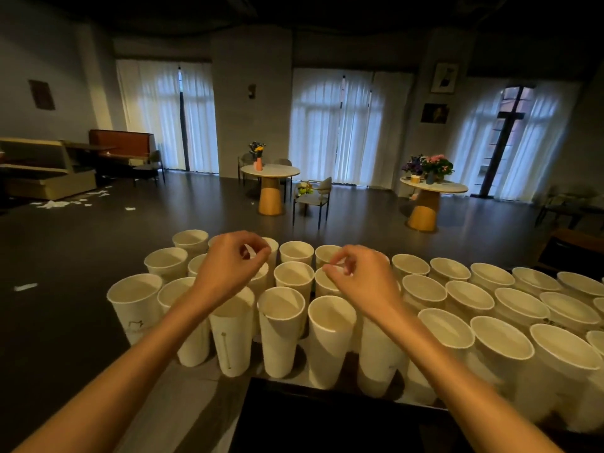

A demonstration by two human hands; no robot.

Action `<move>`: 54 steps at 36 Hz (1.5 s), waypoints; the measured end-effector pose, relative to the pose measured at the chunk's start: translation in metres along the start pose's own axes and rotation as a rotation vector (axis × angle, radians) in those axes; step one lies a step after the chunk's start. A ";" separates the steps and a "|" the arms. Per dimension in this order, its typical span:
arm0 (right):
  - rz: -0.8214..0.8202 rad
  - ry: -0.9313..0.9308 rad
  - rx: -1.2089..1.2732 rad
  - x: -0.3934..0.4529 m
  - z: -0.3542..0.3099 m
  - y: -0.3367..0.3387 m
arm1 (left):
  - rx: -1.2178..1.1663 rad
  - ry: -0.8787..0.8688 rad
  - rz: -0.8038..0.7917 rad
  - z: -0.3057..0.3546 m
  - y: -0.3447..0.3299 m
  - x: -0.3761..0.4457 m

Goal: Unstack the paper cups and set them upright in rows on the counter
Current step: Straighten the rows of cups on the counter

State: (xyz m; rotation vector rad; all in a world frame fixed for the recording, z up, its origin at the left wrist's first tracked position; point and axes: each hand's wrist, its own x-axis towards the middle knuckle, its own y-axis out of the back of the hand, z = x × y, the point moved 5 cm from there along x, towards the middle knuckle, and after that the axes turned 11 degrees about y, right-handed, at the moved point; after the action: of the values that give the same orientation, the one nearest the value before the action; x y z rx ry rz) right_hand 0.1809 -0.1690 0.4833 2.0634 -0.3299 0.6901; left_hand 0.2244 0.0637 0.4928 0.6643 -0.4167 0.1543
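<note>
**cupstacker_99:** So where are we at? Looks like the tall white paper cups [281,328] are pretty much all out, standing upright and open-side up in rows on the pale counter [183,390], touching or just beside each other, running off the right edge of view. No leftover stack that I can see.

**benchwarmer:** Yeah, I'd guess it's near the end, tidying stage. Left hand [228,268] hangs over the back rows with thumb and forefinger pinched nearly together around something small and white, maybe a cup rim, honestly can't tell from this angle. Right hand [361,276] is the same deal, fingers curled in a loose pinch right over a cup rim in the middle rows. Neither one has a whole cup wrapped in it.

**cupstacker_99:** Tips for the nudging bit?

**benchwarmer:** Pinch the rim lightly, don't crush it, these things dent easily. Lift straight up before shifting, because they're tall and packed tight, so a sideways shove probably knocks over the neighbours. Watch the forearms over the front row too.
</note>
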 end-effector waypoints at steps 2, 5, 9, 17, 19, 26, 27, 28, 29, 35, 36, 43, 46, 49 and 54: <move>-0.019 0.031 0.160 -0.026 -0.038 -0.016 | -0.092 0.002 0.065 -0.005 0.012 -0.031; -0.151 0.045 0.249 -0.070 -0.073 -0.062 | -0.202 0.059 0.126 -0.029 0.015 -0.082; -0.226 -0.047 0.292 -0.112 -0.068 -0.127 | -0.231 0.259 0.029 -0.083 -0.011 -0.131; -0.259 -0.370 0.204 -0.159 -0.017 -0.180 | -0.138 0.686 -0.052 -0.157 -0.038 -0.166; -0.252 -0.428 0.141 -0.161 -0.007 -0.184 | -0.086 0.710 -0.076 -0.172 -0.043 -0.161; -0.247 -0.525 0.058 -0.141 -0.001 -0.196 | 0.012 0.655 -0.117 -0.183 -0.057 -0.136; -0.236 -0.530 0.055 -0.139 0.001 -0.200 | 0.009 0.642 -0.126 -0.185 -0.060 -0.133; -0.227 -0.532 0.059 -0.137 0.003 -0.204 | 0.020 0.630 -0.132 -0.185 -0.062 -0.131; -0.213 -0.533 0.064 -0.136 0.004 -0.206 | 0.027 0.616 -0.132 -0.185 -0.064 -0.129; -0.131 -0.530 0.037 -0.129 0.001 -0.206 | 0.027 0.590 -0.125 -0.191 -0.072 -0.121; -0.128 -0.525 0.034 -0.129 0.001 -0.205 | 0.033 0.591 -0.131 -0.192 -0.073 -0.120; -0.108 -0.497 0.032 -0.132 -0.001 -0.202 | 0.062 0.585 -0.133 -0.195 -0.074 -0.115; -0.097 -0.496 0.031 -0.135 -0.001 -0.202 | 0.068 0.589 -0.148 -0.194 -0.075 -0.115; -0.123 -0.502 0.035 -0.135 -0.002 -0.203 | 0.079 0.591 -0.158 -0.195 -0.073 -0.114; -0.170 -0.528 -0.005 -0.135 -0.002 -0.203 | 0.118 0.608 -0.266 -0.196 -0.074 -0.112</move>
State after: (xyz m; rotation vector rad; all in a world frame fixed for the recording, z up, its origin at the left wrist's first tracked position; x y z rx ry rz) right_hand 0.1677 -0.0589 0.2668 2.2160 -0.4423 0.0316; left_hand 0.2063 0.1284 0.2649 0.7451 0.2673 0.1212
